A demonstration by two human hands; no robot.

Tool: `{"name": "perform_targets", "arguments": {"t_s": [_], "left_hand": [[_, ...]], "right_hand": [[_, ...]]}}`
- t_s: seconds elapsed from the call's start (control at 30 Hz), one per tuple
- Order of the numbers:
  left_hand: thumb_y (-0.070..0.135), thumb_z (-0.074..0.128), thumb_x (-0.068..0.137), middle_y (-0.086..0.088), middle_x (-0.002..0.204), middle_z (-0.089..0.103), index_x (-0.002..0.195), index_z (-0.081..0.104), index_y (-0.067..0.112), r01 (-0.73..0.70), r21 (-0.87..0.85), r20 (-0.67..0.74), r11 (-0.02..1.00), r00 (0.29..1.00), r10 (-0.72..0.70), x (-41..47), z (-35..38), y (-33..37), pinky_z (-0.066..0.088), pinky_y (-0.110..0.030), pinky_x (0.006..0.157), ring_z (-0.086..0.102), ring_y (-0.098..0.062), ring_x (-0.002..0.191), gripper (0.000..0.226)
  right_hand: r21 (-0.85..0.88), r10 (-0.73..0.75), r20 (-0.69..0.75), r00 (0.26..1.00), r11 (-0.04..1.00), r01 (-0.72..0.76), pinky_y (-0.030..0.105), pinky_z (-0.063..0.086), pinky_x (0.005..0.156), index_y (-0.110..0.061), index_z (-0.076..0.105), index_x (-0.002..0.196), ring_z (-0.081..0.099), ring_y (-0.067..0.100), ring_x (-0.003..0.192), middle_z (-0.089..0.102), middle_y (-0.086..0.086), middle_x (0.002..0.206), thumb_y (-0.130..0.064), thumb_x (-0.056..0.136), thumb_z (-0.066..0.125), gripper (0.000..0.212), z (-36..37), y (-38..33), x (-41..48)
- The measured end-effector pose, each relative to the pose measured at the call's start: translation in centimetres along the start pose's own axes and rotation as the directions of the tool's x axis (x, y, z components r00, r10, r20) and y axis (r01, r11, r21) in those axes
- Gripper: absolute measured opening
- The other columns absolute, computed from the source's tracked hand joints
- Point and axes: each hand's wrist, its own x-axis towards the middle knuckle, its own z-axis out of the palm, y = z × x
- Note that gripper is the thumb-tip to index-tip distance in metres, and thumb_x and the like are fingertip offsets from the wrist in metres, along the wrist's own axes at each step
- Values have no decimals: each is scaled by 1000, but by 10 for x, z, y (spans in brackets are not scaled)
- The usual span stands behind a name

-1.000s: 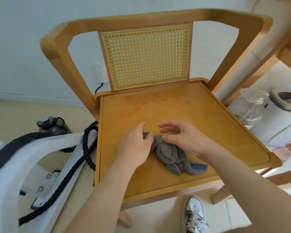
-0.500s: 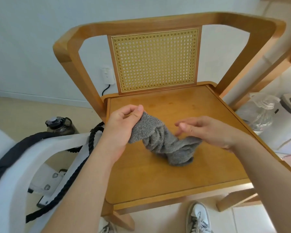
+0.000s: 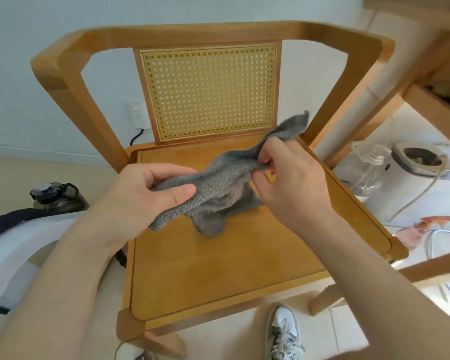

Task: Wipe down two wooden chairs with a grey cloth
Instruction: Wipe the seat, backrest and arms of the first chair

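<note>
Here, our left grip (image 3: 140, 193) pinched one end of the grey cloth (image 3: 218, 188) between thumb and curled fingers. Our right grip (image 3: 294, 183) clasped the other end, from which a loose corner stuck up toward the chair's rear post. The cloth stretched between the two grips above the seat of the wooden chair (image 3: 218, 268), bunched in the middle. Its lowest fold hung close to the seat, and we could not tell whether it touched. Behind it stood the chair's woven cane back panel (image 3: 208, 92). On the floor to the left sat a dark water bottle (image 3: 55, 196), and to the right a clear plastic jug (image 3: 366, 167) stood beside a white bin (image 3: 421, 159). A white sneaker (image 3: 283, 331) showed below the seat's front edge. We could read no writing on anything.
</note>
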Motion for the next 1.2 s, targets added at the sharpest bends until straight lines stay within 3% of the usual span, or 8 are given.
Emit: {"name": "perform_targets", "arguments": {"t_s": [0.1,0.2,0.37,0.53,0.73,0.87,0.97,1.2], "left_hand": [[35,53,96,4,51,52,69,65,14,81,586,148,806,968,-205,-3,-8,-16,38,-15,50,49,-7,47,36],[44,44,99,1,53,38,61,44,15,207,651,238,731,858,-455,-5,-10,-38,33,-27,55,40,-14,49,47],[38,60,90,1,104,57,102,60,24,336,743,-234,578,941,-245,-5,-26,-60,43,-31,73,56,-16,92,19],[42,51,93,-3,133,53,127,55,25,342,679,-195,649,937,-290,-3,-17,-83,42,-37,97,51,-22,119,38],[57,35,95,1,159,12,146,25,41,175,824,52,538,923,-381,0,24,-82,18,-40,117,13,-27,145,55],[58,33,95,-1,161,1,149,14,37,318,761,-111,565,923,-369,-2,31,-89,20,-48,116,7,-32,146,61],[53,40,94,-7,158,16,150,16,31,443,570,-288,692,897,-336,-6,16,-110,26,-50,113,22,-35,141,64],[57,50,91,-3,148,41,151,16,30,508,104,-349,855,824,-446,-13,7,-120,40,-45,103,47,-29,126,74]], "right_hand": [[-204,193,660,726,976,-75,34,48,61,-28,51,77,58,24,79,58,-3,86,-34,81,66,17,-3,1,-6],[-167,182,895,407,983,-72,39,53,77,-29,58,79,59,22,87,61,-6,90,-44,82,68,18,-7,-6,-10],[-131,-55,569,821,979,157,49,32,109,-38,36,142,23,27,143,27,2,155,-46,93,51,52,30,-35,-34],[174,-307,783,541,943,282,48,3,119,-41,19,150,-1,13,149,7,-8,162,-59,98,22,55,84,-67,-75],[-240,216,787,578,970,-36,45,28,112,-34,32,147,21,20,144,24,-5,158,-53,100,29,51,45,42,-46],[-526,319,695,644,837,153,30,36,54,-11,55,79,59,25,80,61,6,86,-19,101,40,28,28,48,-40],[-395,101,748,656,862,317,28,26,43,-14,34,61,37,18,52,41,1,60,-5,96,41,37,31,10,-45],[233,-202,581,788,969,77,31,31,75,-27,66,110,40,14,96,50,-7,99,-46,98,41,34,86,-61,-77]]}}
